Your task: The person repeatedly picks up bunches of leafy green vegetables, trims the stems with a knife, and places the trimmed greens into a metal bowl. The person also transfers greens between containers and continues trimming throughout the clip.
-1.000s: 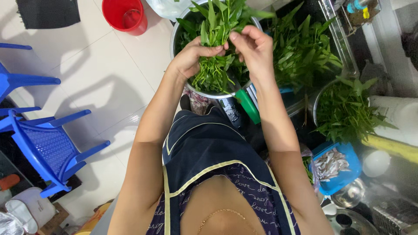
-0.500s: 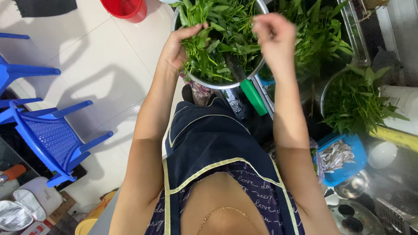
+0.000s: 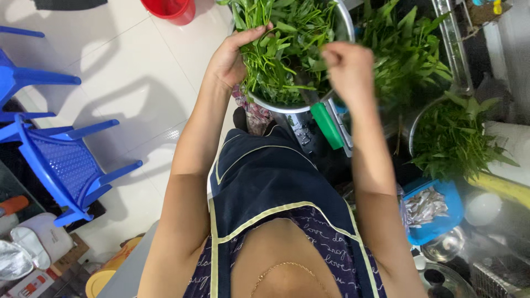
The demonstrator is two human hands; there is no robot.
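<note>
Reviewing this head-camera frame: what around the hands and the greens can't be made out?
- Left hand: fingertips buried in the greens; grip unclear.
- Right hand: fist closed, back toward the camera; contents hidden.
- Metal bowl: far rim cut off by the top edge; inside covered by leaves.
- Red bucket: mostly cropped at the top edge.

— We see a bowl of shiny, smooth metal, full of glossy leafy greens.
— Yes, and we take the chair for matt blue plastic with a perforated seat. The floor looks like glossy pale tile.
— The apron we read as matt dark cloth; the bucket as smooth red plastic.
— And the blue tray looks plastic too.
</note>
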